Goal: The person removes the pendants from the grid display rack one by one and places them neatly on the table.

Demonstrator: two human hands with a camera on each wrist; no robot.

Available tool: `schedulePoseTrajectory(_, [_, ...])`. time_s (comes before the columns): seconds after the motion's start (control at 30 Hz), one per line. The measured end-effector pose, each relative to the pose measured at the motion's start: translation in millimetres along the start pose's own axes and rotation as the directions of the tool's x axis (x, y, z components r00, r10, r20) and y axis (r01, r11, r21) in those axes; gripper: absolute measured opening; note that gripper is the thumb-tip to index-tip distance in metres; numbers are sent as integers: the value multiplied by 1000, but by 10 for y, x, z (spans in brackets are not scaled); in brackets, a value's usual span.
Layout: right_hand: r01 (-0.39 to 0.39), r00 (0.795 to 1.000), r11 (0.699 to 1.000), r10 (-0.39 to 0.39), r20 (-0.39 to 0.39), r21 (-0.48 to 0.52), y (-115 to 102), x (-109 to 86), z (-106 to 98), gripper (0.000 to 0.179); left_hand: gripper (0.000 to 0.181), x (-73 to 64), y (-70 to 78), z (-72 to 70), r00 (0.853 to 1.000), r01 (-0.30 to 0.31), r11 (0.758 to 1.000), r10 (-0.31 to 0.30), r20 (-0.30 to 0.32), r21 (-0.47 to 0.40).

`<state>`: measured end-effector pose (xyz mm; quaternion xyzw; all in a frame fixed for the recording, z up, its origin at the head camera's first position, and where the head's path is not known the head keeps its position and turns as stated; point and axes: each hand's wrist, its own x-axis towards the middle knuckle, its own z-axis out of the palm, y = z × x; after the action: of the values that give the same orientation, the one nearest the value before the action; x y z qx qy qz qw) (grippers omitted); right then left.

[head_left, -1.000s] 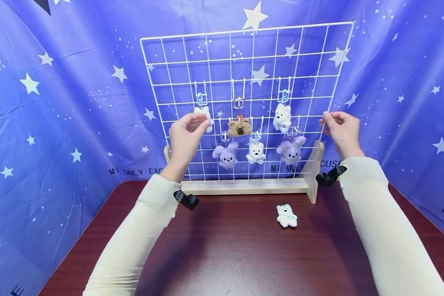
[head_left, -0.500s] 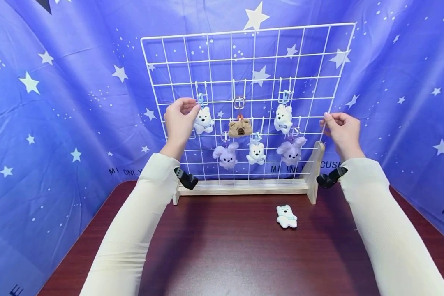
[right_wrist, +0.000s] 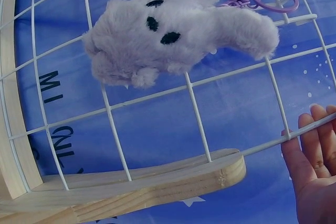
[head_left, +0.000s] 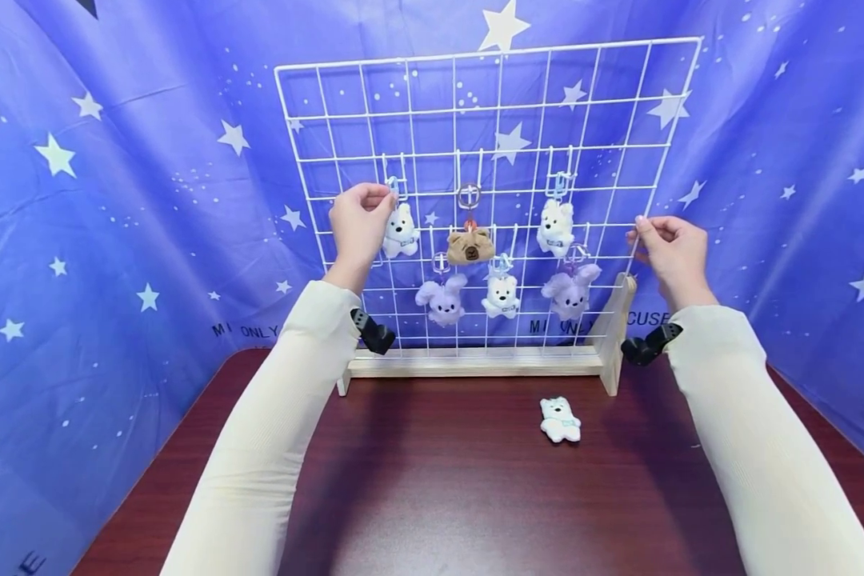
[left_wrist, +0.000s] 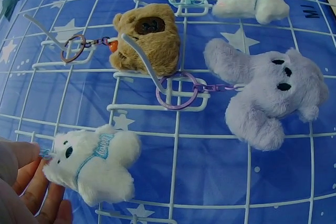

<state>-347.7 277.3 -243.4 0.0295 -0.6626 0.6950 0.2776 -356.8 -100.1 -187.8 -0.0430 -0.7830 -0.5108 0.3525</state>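
A white wire grid (head_left: 583, 148) stands upright with small plush keychains hanging from its hooks. My left hand (head_left: 360, 224) is at the upper left keychain, a white bear (left_wrist: 94, 166) with a blue bow. Thumb and fingers pinch its light blue clasp (left_wrist: 46, 153), just above the bear's head. The clasp is partly hidden by the fingers. At the opposite side, my right hand (head_left: 673, 252) holds the grid's right edge wire between thumb and fingers. The nearest keychain to it is a lilac bunny (right_wrist: 163, 30).
A brown capybara keychain (head_left: 470, 246), another lilac bunny (head_left: 442, 300) and more white bears (head_left: 502, 296) hang nearby. One white bear (head_left: 560, 420) lies on the dark red table (head_left: 475, 496). The grid's wooden base (head_left: 475, 364) spans the table's back; a starry blue curtain (head_left: 151, 200) surrounds it.
My left hand has risen from in front of the upper left white bear to its clasp, uncovering the bear. My right hand stays on the grid's edge.
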Motion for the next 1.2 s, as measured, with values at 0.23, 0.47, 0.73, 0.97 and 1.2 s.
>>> schedulePoseTrajectory(0.23, [-8,1000,1000,8,12,-15,-5,4,-20,12,18,6,2,6,1000,11,999,-12,-5,-39])
schedulePoseTrajectory(0.47, [-3,1000,1000,3,7,-26,-4,-2,-16,12,18,-36,53,-47,999,34,988,-31,21,-150])
schedulePoseTrajectory(0.73, [1,1000,1000,-1,3,-4,-4,10,-8,13,18,-110,122,-124,999,35,963,-28,29,-269])
schedulePoseTrajectory(0.97, [-2,1000,1000,2,3,-2,11,2,-10,15,21,-245,136,-170,998,13,952,9,70,-304])
schedulePoseTrajectory(1.2, [-12,1000,1000,12,2,-9,3,6,-18,11,21,-429,166,-164,990,8,925,45,131,-379])
